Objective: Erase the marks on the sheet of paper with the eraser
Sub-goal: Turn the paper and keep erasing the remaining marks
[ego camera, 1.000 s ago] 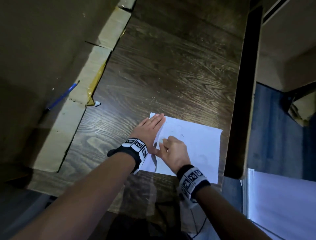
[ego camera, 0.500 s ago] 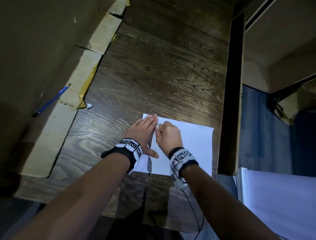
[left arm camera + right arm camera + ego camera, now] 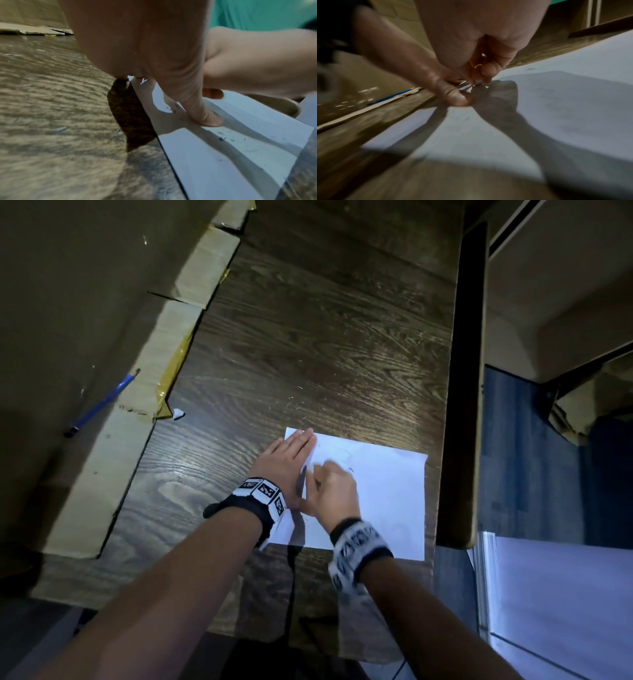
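Currently: Paper Pinned, Eraser Working

Left hand lies flat, fingers straight and together, pressing the far-left corner of the sheet of paper; its thumb also bears on the sheet. Right hand sits just beside the left fingers, curled tight, fingertips pinching a small pale eraser, mostly hidden, down on the paper. Faint pencil marks show just beyond those fingertips. Sheet rests on the wooden table. A blue pencil lies well apart from both hands.
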